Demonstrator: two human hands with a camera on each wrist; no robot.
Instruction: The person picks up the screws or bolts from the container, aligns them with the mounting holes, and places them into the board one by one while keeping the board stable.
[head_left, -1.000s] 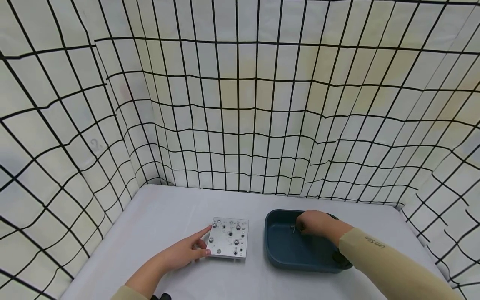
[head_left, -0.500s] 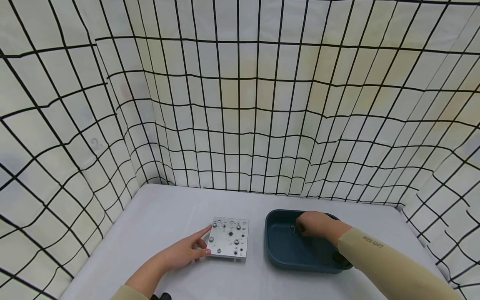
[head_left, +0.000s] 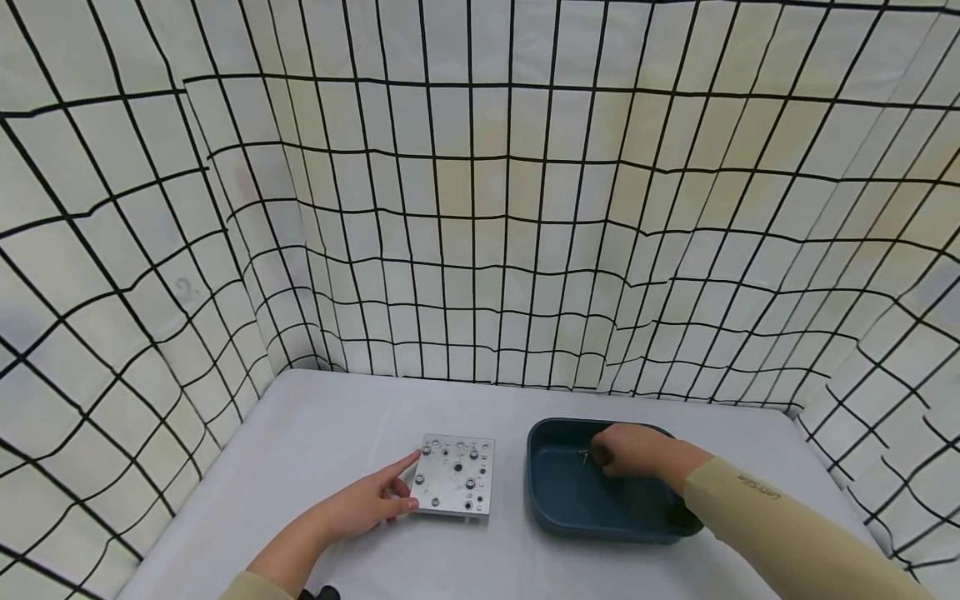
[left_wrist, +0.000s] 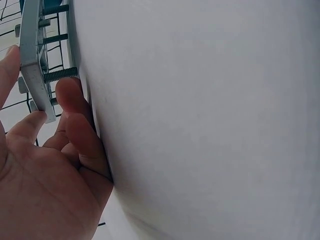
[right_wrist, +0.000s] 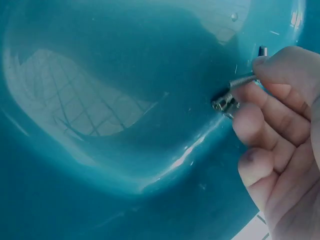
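A square silver metal plate (head_left: 455, 475) with holes and several screws set in it stands on the table. My left hand (head_left: 363, 504) holds it at its left side, index finger at the far corner and thumb at the near corner. In the left wrist view, threaded screw ends (left_wrist: 61, 74) stick out beneath the plate, beside the curled lower fingers. My right hand (head_left: 630, 450) reaches into a dark teal bin (head_left: 566, 523). There its thumb and fingers pinch a small metal screw (right_wrist: 243, 80). More small metal screws (right_wrist: 225, 103) lie right at the fingertips.
The white table (head_left: 360, 408) is bounded behind and at the sides by white walls with black netting (head_left: 480, 250). A small black object (head_left: 327, 592) shows at the bottom edge, near the left sleeve. The bin stands right of the plate.
The head view has shifted very slightly. Both hands stay where they were, the left at the plate and the right inside the bin.
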